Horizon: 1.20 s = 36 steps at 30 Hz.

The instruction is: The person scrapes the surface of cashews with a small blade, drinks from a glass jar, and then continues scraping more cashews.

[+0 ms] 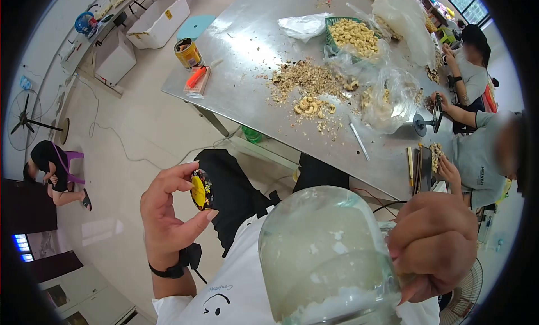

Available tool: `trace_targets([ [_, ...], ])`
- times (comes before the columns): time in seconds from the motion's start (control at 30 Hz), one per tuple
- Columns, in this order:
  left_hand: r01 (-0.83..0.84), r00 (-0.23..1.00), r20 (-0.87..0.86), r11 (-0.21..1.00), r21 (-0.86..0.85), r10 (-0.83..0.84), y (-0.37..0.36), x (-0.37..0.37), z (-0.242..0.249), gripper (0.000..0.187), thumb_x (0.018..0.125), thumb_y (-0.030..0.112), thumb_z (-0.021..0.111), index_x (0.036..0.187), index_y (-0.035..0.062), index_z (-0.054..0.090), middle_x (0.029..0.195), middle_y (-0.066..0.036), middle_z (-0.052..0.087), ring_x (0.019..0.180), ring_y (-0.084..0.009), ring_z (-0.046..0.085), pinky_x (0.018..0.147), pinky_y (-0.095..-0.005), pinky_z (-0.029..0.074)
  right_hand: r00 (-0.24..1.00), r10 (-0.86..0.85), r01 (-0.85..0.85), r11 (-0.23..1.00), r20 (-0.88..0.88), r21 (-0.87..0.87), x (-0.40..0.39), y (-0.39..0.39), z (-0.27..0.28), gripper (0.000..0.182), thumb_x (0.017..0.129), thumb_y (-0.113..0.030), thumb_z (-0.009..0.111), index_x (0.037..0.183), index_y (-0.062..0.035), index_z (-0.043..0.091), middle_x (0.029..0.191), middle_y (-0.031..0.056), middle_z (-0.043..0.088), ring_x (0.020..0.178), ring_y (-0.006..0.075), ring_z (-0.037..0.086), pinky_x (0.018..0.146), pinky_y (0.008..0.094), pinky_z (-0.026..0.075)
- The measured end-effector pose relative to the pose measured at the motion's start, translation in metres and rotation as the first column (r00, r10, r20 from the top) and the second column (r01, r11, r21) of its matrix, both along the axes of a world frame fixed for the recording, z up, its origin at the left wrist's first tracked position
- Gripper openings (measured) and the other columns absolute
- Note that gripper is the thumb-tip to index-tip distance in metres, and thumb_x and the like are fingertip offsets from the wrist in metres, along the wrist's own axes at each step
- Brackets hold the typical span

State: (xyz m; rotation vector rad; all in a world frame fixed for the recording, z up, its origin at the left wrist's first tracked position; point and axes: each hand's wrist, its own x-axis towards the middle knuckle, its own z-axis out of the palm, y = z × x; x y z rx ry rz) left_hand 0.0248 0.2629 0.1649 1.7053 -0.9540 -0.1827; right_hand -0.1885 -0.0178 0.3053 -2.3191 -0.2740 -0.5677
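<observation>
My left hand [167, 208] pinches a small round lid [202, 191], yellow in the middle with a dark floral rim, between thumb and fingers. Close to the camera, my right hand [433, 245] is wrapped round the side of a large transparent glass mug [323, 246]; its handle is hidden by the fingers. The mug hangs in front of my white shirt, and something pale shows inside, which I cannot make out. Both hands are in front of my body, away from the metal table [241, 72].
On the table lie cashew crumbs [306, 80], whole cashews [311, 106], a green basket of cashews [353, 35], plastic bags [387, 100], a white stick [359, 141], a yellow tin [188, 53] and a small box [197, 82]. Co-workers [477, 151] sit at right; another person [48, 162] sits at left.
</observation>
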Motion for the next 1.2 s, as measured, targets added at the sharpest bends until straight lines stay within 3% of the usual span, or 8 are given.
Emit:
trace_targets([
  [0.93,-0.019,0.996,0.086,1.000,-0.016,0.020,-0.009,0.003,0.007,0.045,0.068,0.007,0.089,0.102,0.0037,0.059,0.123,-0.023,0.067,0.105,-0.0268,0.071,0.091,-0.0360,0.056,0.992,-0.090,0.101,0.987,0.092,-0.123,-0.002,0.005,0.017,0.043,0.091,-0.051,0.072,0.087,-0.0111,0.058,0.080,0.0048,0.062,0.059,0.0149,0.053,0.050,0.0310,0.046],
  [1.2,-0.015,0.996,0.084,1.000,-0.010,0.016,-0.009,0.006,0.009,0.045,0.068,0.008,0.090,0.102,0.0042,0.060,0.125,-0.022,0.067,0.105,-0.0261,0.070,0.092,-0.0355,0.055,0.996,-0.051,0.060,0.990,0.076,-0.129,-0.004,0.001,0.019,0.041,0.092,-0.048,0.073,0.090,-0.0095,0.059,0.081,0.0054,0.062,0.062,0.0163,0.055,0.051,0.0318,0.047],
])
